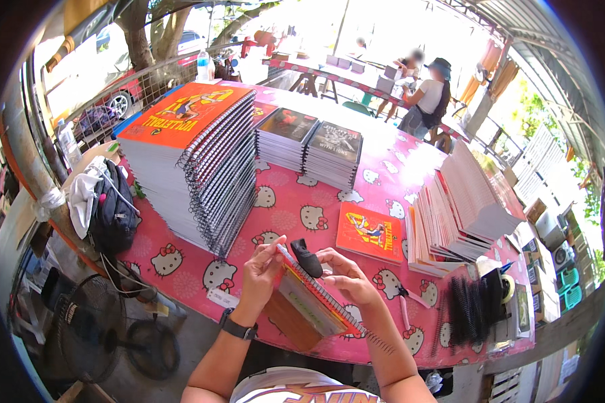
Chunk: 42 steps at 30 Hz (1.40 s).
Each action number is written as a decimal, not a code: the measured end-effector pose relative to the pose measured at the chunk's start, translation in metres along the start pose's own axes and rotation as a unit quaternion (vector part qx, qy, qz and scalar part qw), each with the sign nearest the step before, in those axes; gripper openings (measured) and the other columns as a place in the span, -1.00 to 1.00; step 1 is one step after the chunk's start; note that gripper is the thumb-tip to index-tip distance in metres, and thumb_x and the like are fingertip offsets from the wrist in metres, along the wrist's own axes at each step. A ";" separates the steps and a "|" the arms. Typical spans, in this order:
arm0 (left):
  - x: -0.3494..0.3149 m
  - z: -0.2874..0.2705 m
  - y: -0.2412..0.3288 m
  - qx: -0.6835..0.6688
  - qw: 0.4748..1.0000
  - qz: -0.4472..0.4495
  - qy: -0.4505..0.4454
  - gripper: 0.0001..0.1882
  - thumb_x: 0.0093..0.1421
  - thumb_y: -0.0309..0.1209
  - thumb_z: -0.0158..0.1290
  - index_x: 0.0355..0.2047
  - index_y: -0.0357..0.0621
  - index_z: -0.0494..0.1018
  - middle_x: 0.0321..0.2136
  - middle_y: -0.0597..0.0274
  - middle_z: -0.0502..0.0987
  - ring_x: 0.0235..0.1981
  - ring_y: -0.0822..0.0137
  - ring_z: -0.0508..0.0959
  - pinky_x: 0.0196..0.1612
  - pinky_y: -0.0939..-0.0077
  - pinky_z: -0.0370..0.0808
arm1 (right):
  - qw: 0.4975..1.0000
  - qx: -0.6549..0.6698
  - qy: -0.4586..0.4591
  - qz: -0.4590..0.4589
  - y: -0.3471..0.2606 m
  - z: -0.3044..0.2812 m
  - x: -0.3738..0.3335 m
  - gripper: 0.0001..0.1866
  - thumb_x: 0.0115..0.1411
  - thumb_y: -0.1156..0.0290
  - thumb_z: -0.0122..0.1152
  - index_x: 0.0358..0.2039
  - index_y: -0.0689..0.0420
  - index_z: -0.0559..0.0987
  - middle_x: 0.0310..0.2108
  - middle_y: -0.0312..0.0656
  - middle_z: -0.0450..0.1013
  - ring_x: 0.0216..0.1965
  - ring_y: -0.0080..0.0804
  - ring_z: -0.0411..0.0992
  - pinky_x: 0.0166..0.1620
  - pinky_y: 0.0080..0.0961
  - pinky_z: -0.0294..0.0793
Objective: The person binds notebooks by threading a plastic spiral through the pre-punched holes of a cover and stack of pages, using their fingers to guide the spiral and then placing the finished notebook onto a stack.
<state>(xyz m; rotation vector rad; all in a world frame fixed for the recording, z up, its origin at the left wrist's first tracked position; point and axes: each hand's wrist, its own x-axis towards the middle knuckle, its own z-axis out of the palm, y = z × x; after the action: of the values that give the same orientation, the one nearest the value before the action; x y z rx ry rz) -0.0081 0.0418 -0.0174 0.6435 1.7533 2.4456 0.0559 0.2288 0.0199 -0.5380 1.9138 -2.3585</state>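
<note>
Over the near edge of the table I hold a notebook [312,305] tilted, its coil spine facing up and to the right. My left hand [262,265] pinches its upper corner. My right hand [346,275] is curled at the spine, thumb and fingers close to the coil, beside a dark, rounded black piece [306,258]. Whether the fingers touch that piece I cannot tell. A loose end of black wire coil [381,342] sticks out past the notebook's lower end, over my right forearm. Below the notebook shows a brown wooden board [292,319].
A tall stack of coil-bound orange notebooks [188,114] stands left; shorter dark-covered stacks [333,144] sit behind. An orange notebook [370,230], leaning unbound pages [444,221], pink-handled tool [405,309] and black coils [467,309] lie right. A fan [94,322] stands lower left; people [430,97] are beyond.
</note>
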 end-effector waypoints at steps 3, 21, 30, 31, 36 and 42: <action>-0.001 0.002 0.001 -0.012 1.000 -0.007 -0.002 -0.62 0.21 -0.58 -0.03 0.06 -0.18 0.38 -0.32 0.46 0.31 -0.32 0.67 0.32 -0.27 0.78 0.30 | 1.000 0.009 0.011 -0.025 0.016 0.002 0.003 -0.64 0.06 0.59 0.12 -0.08 0.17 0.39 -0.02 -0.23 0.24 0.03 -0.57 0.21 0.01 -0.60 0.27; -0.003 -0.001 0.001 -0.006 1.000 -0.024 -0.018 -0.61 0.19 -0.55 0.02 0.05 -0.17 0.39 -0.34 0.47 0.28 -0.33 0.64 0.29 -0.31 0.74 0.29 | 0.815 -0.558 0.068 -0.142 -0.038 0.007 0.002 -0.52 -0.01 0.54 0.21 0.00 0.10 0.44 -0.34 -0.16 0.46 -0.35 -0.19 0.36 -0.16 -0.36 0.32; 0.001 -0.009 -0.007 0.062 0.997 0.033 -0.017 -0.61 0.17 -0.56 0.02 0.04 -0.17 0.40 -0.37 0.47 0.28 -0.41 0.65 0.22 -0.38 0.77 0.24 | 0.857 -0.491 0.112 -0.108 -0.028 0.011 0.012 -0.49 -0.04 0.57 0.18 0.00 0.07 0.43 -0.26 -0.16 0.46 -0.29 -0.23 0.39 -0.16 -0.36 0.31; 0.001 -0.008 -0.006 0.033 0.999 0.020 -0.014 -0.62 0.17 -0.56 0.02 0.04 -0.17 0.41 -0.37 0.47 0.28 -0.41 0.64 0.22 -0.38 0.77 0.24 | 0.856 -0.493 0.109 -0.111 -0.030 0.016 0.015 -0.49 -0.04 0.57 0.18 0.00 0.07 0.43 -0.26 -0.16 0.46 -0.29 -0.23 0.39 -0.16 -0.36 0.31; 0.000 0.002 0.004 0.020 0.999 0.017 -0.019 -0.63 0.16 -0.56 0.03 0.01 -0.18 0.42 -0.37 0.47 0.29 -0.42 0.61 0.23 -0.38 0.74 0.24 | 0.758 -0.644 0.073 -0.074 0.004 -0.015 0.003 -0.47 -0.06 0.58 0.21 0.01 0.13 0.44 -0.17 -0.16 0.49 -0.20 -0.18 0.40 -0.08 -0.34 0.35; 0.000 0.017 0.044 0.096 0.992 0.040 -0.069 -0.68 0.13 -0.58 0.05 -0.07 -0.21 0.48 -0.34 0.39 0.41 -0.39 0.56 0.38 -0.32 0.70 0.36 | 0.867 -0.477 0.121 -0.085 -0.058 0.025 -0.012 -0.57 0.07 0.48 0.23 -0.01 0.12 0.45 -0.18 -0.14 0.47 -0.22 -0.34 0.42 -0.18 -0.45 0.43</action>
<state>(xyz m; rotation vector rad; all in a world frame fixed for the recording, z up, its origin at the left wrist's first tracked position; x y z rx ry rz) 0.0066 0.0411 0.0276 0.8929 1.9585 2.2354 0.0848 0.2212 0.0766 -0.4499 3.2165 -1.4099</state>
